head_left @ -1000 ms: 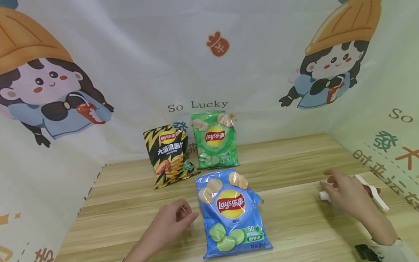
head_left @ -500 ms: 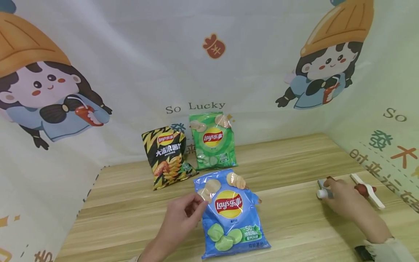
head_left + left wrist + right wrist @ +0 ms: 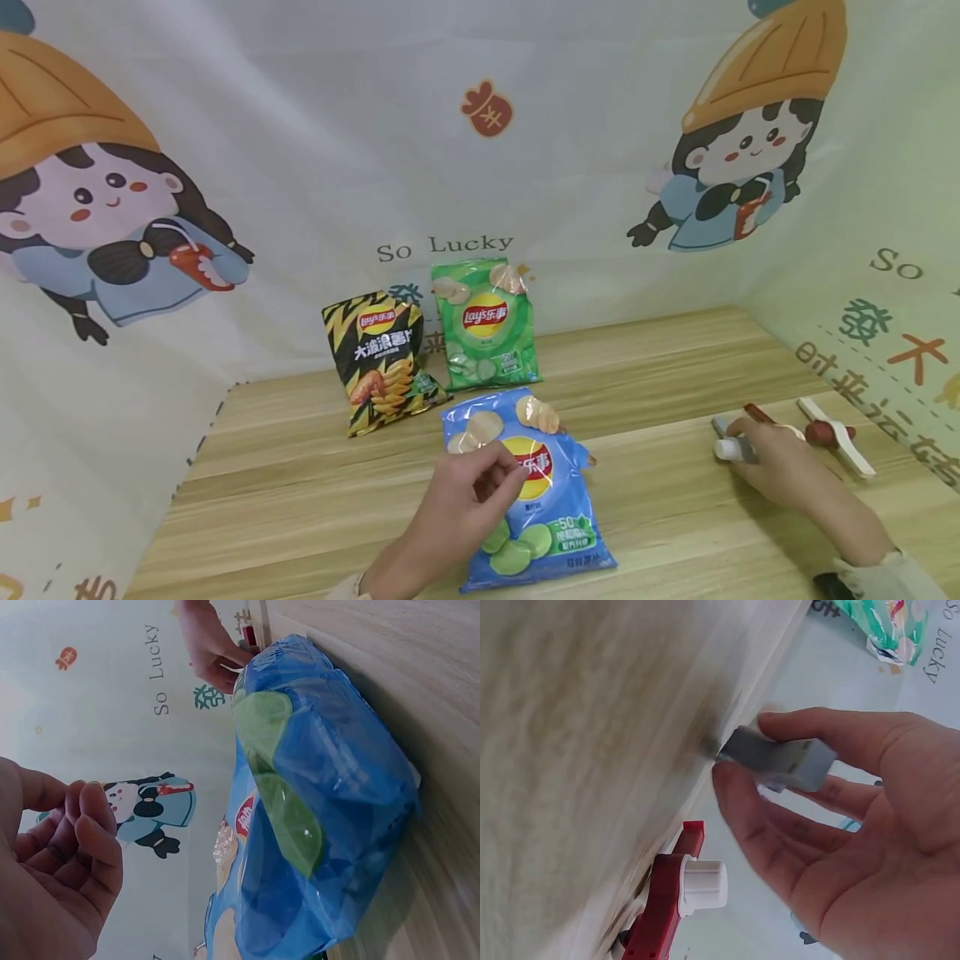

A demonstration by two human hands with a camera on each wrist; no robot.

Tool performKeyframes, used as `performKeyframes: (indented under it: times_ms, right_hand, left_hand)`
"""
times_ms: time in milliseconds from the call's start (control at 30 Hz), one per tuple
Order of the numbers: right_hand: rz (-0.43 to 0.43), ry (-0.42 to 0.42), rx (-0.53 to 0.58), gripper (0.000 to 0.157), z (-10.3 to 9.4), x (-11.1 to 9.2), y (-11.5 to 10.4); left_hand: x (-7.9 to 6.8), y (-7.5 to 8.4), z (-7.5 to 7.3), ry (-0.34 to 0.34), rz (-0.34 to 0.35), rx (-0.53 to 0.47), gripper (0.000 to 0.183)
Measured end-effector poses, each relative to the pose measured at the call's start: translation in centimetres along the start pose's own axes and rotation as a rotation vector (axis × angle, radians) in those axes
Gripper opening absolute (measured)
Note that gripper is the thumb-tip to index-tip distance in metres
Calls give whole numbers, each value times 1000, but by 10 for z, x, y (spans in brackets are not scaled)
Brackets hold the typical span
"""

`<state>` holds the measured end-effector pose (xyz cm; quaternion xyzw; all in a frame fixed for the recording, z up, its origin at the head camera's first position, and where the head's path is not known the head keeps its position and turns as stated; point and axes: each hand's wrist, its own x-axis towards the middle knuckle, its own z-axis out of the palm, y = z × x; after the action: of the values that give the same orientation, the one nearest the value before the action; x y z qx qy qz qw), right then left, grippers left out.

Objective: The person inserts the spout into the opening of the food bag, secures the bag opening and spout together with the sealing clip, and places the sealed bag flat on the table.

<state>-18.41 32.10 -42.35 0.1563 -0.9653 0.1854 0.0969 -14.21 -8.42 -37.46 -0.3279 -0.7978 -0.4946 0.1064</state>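
My right hand (image 3: 791, 475) pinches a grey bag clip (image 3: 802, 765) between thumb and fingers. The clip's white cap (image 3: 726, 450) points left in the head view. Beside that hand lie a red bag clip (image 3: 656, 907) with a white cap and a white bag clip (image 3: 855, 457) with a red cap. My left hand (image 3: 461, 504) hovers over the blue chip bag (image 3: 562, 500), fingers loosely curled around nothing. In the left wrist view that hand (image 3: 64, 862) is apart from the puffed bag. The bag's upper right edge looks torn.
Behind the blue bag, a black-and-yellow chip bag (image 3: 382, 358) and a green chip bag (image 3: 483, 333) stand against the white printed cloth (image 3: 337, 167). Cloth also encloses the wooden table (image 3: 300, 467) at both sides.
My left hand has moved right, from beside the blue bag to over it. The right hand has come down onto the grey clip and drawn it slightly away from the other clips.
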Motion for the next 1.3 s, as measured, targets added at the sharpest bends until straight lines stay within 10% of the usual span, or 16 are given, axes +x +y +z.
performKeyframes:
  times_ms: [633, 1000, 1300]
  right_hand:
    - [-97, -223, 662, 41, -19, 1, -70]
    - [-368, -386, 1071, 33, -22, 10, -114]
    - [-386, -529, 1183, 35, -21, 20, -141]
  left_hand:
    - [14, -5, 22, -96, -23, 11, 3]
    - [11, -6, 20, -134, -64, 61, 24]
    - [3, -2, 11, -138, -6, 15, 25]
